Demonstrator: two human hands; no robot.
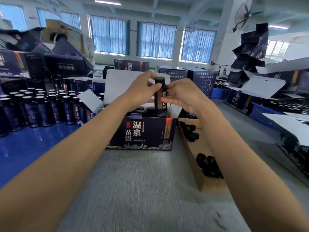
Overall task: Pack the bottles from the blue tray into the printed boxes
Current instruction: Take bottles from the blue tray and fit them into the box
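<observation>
**Head view.** Both hands meet on 1 dark bottle (160,97), held upright over the open printed box (142,133) at the middle of the grey counter (142,190).

- **Left hand** (142,92): pinches the bottle just below its black cap, with thumb and fingers (154,88) curled onto the neck.
- **Right hand** (182,96): holds the labelled body from the opposite side, its fingers closed against the bottle.
- **Bottle position:** the base sits at the level of the box opening, toward the right side. It is just beside the caps of at least 2 bottles already standing inside.
- **Box:** the white flaps stand open at the back and on the left.
- **Blue tray** (25,148): to the left, carrying many rows of upright capped bottles (41,106), well apart from the hands.
- **Cardboard tray** (204,144): shallow, just right of the box, holding loose black pieces (208,164) too blurred to identify.
- **Further boxes** (63,64): of the same dark print, some open and some closed, piled along the left, rear and right of the room.
</observation>
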